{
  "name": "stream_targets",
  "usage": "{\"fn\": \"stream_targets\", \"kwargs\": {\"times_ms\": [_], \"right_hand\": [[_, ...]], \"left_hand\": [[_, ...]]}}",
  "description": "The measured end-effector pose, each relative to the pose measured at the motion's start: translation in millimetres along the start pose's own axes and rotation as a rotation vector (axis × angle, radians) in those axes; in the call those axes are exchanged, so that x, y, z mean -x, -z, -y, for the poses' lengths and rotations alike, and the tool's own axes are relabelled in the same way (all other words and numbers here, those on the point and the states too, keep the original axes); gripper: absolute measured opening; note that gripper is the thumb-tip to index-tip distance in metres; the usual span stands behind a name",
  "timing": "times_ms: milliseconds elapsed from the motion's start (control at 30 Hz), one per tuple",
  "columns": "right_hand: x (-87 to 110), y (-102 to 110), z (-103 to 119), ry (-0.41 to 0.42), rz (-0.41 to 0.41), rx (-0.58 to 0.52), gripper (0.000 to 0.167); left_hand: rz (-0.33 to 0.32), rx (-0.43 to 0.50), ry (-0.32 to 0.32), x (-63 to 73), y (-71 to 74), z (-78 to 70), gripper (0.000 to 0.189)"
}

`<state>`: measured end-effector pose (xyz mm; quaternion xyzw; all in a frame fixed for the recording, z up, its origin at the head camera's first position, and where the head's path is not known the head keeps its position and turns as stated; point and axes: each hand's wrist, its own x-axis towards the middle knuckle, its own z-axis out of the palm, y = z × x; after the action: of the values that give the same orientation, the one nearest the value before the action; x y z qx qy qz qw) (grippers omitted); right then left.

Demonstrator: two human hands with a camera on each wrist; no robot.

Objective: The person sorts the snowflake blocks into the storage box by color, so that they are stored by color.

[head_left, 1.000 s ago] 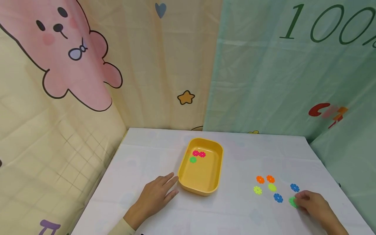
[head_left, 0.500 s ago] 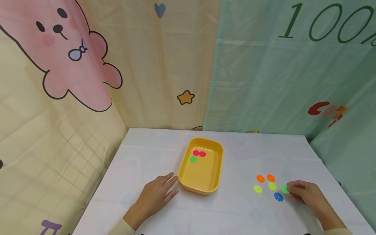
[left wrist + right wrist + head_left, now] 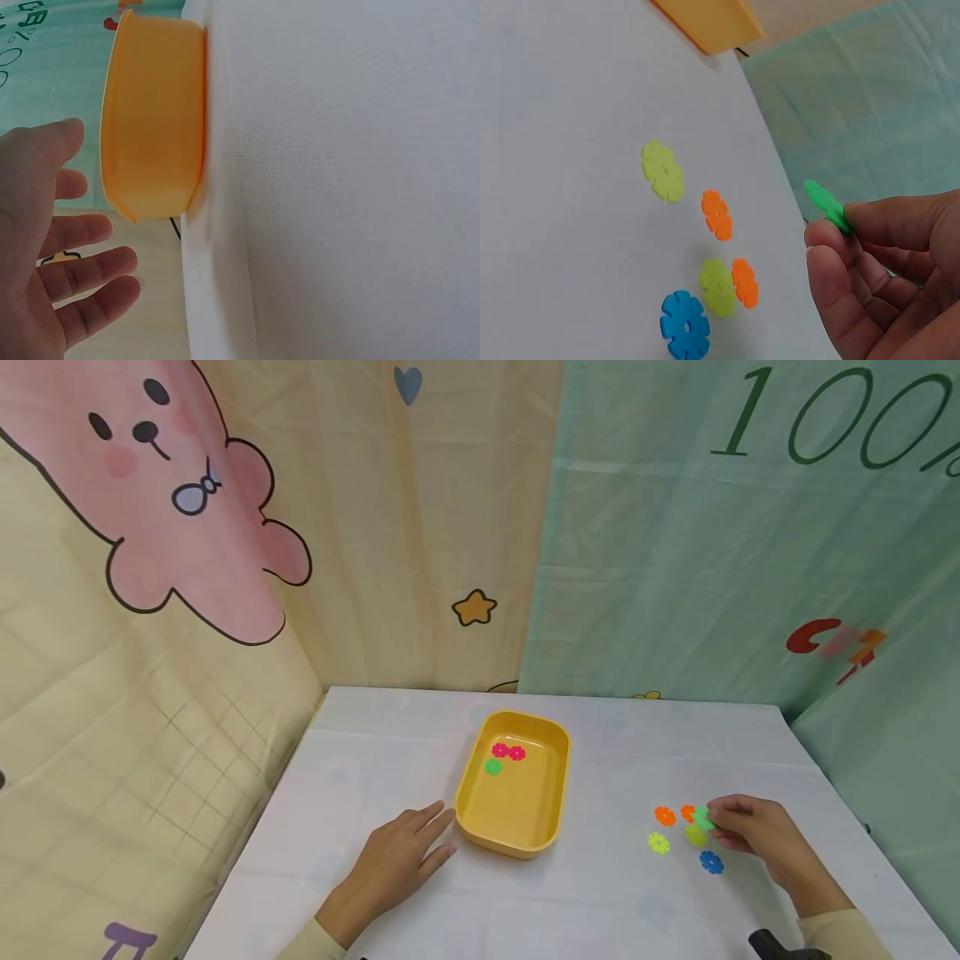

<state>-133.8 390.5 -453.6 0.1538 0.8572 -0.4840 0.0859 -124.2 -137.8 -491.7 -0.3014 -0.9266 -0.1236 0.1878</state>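
Observation:
My right hand (image 3: 761, 839) pinches a green flower-shaped plastic disc (image 3: 826, 204) between thumb and fingers, raised over the loose discs. In the head view the held piece overlaps an orange disc (image 3: 687, 812) and lies just above a yellow disc (image 3: 696, 836). Another orange disc (image 3: 664, 816), a second yellow disc (image 3: 658, 843) and a blue disc (image 3: 684, 326) lie flat nearby. My left hand (image 3: 401, 860) has its fingers spread, fingertips right at the near left corner of the yellow tray (image 3: 517, 848). Inside the tray are two pink discs (image 3: 508, 752) and a green disc (image 3: 492, 767).
A white cloth covers the table (image 3: 600, 910). Printed curtains (image 3: 652, 568) hang behind it and along both sides. A black object (image 3: 783, 947) shows below the right sleeve at the bottom edge of the head view.
My right hand has lifted the green disc and carried it left and away from me, over the other discs. A blue disc seen earlier is now behind the hand. My left hand stays put.

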Motion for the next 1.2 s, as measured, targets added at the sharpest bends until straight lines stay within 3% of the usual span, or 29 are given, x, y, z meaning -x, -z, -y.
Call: {"fn": "stream_targets", "kwargs": {"times_ms": [500,833,1200], "right_hand": [[-6.6,-33,36,0.128,0.021,-0.008,0.038],[-12.5,-62,70,0.17,0.113,-0.08,0.034],[-22.9,-108,108,0.179,0.122,-0.126,0.027]], "left_hand": [[-0.02,-0.051,-0.02,1.3,-3.7,2.4,0.048],[-0.053,-0.054,-0.025,2.8,-5.1,4.5,0.038],[0.095,-0.026,0.043,2.3,-1.2,1.7,0.029]]}}
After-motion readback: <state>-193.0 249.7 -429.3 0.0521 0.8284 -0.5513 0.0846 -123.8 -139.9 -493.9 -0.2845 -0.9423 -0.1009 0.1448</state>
